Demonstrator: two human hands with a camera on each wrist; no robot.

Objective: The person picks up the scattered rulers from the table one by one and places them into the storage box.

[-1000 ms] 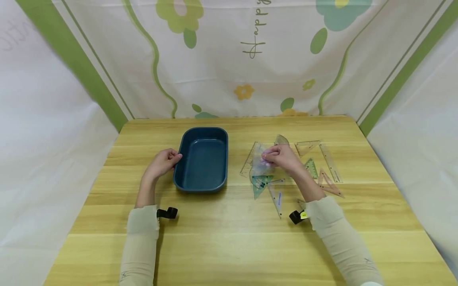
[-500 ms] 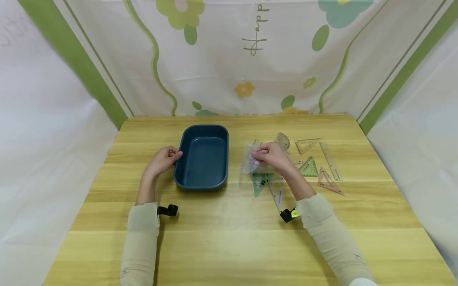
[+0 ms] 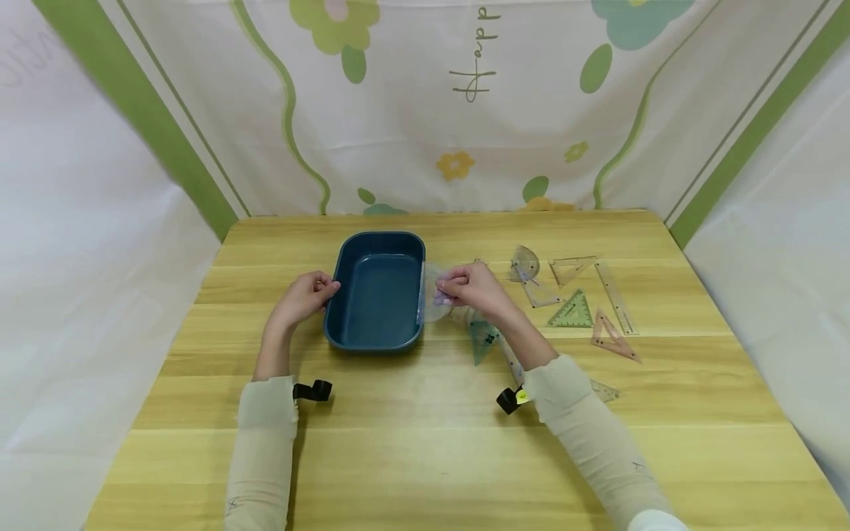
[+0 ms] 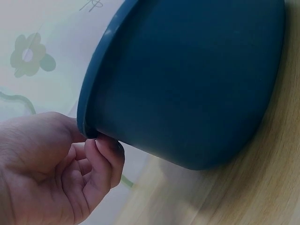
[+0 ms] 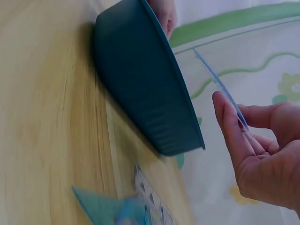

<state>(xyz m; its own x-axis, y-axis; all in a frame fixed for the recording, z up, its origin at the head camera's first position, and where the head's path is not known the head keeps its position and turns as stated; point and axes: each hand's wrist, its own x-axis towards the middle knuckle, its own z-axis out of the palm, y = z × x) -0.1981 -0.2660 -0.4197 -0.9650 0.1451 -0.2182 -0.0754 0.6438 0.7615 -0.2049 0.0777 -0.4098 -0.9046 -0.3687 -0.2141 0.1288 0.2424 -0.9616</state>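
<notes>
A dark blue rectangular basin [image 3: 375,302] stands on the wooden table, nothing lying in it. My left hand [image 3: 302,299] pinches its left rim, thumb on top and curled fingers [image 4: 105,159] beneath the lip in the left wrist view. On the other side my right hand [image 3: 474,289] pinches a clear, bluish protractor [image 3: 430,296] between thumb and fingers. Its straight edge overlaps the basin's right rim in the head view. The right wrist view shows the protractor [image 5: 218,82] tilted almost edge-on, held higher than the rim and apart from it.
Right of the basin lie a teal set square [image 3: 483,341], a green set square [image 3: 574,311], a pink set square [image 3: 612,338], an orange set square [image 3: 569,270], a grey protractor [image 3: 526,262] and a clear ruler [image 3: 616,298]. My right forearm covers some pieces. A printed curtain [image 3: 392,162] closes off the back.
My right hand has carried the clear protractor leftward from among the drawing tools to the basin's right rim. My left hand keeps its hold on the left rim.
</notes>
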